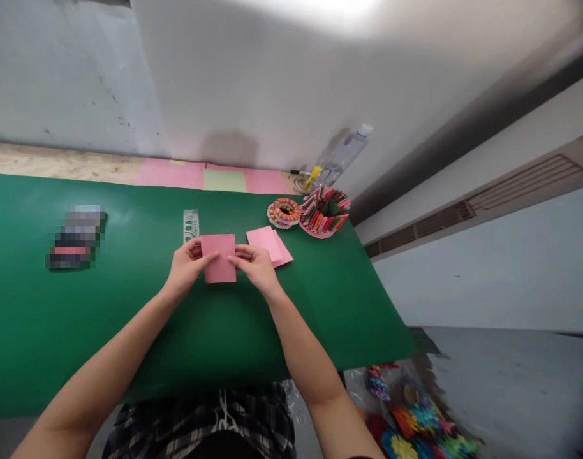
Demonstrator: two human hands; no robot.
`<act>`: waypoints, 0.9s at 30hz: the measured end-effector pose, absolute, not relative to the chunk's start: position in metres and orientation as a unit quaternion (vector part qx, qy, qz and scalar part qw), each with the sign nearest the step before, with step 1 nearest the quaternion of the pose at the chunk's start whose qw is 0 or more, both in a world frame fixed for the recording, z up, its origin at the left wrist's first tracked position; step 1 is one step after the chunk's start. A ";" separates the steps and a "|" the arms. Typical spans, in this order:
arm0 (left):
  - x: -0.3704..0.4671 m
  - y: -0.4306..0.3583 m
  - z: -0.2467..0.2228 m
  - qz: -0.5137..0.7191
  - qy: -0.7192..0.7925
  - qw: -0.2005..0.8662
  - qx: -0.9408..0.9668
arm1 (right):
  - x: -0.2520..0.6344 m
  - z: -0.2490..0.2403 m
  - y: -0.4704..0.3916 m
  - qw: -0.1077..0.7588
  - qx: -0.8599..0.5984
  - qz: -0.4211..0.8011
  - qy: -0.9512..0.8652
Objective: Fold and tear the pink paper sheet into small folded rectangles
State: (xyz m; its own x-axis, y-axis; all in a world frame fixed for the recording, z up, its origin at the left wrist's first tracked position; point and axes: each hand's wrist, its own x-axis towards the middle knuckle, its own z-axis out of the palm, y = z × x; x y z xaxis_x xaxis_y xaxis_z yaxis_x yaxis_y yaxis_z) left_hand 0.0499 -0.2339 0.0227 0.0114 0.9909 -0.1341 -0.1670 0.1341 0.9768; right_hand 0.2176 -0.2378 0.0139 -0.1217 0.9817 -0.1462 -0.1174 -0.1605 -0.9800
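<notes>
A small rectangle of pink paper [219, 259] is held up between both hands over the green tabletop. My left hand [185, 264] pinches its left edge, thumb on the near face and fingers behind. On the opposite edge, my right hand [256, 264] grips in the same way. Whether the paper is folded or a single sheet, I cannot tell. Just behind my left hand lies a clear ruler [191, 220] with cut-out shapes, its lower part covered. More pink paper pieces [264, 239] overlap on the table beside my right hand.
A ring of folded paper [282, 213] and a round holder of folded strips [324, 217] stand at the back right. Behind them are a plastic bottle [345, 153] and a yellow object [313, 175]. A blurred-out item [76, 237] lies left. Colourful paper pieces [416, 417] cover the floor.
</notes>
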 end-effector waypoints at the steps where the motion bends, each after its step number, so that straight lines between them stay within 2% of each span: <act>1: 0.050 -0.234 0.023 0.504 0.489 0.574 0.421 | 0.218 0.014 -0.238 0.462 -0.476 0.596 -0.453; 27: 0.048 -0.234 0.026 0.503 0.496 0.566 0.425 | 0.218 0.014 -0.238 0.454 -0.471 0.615 -0.440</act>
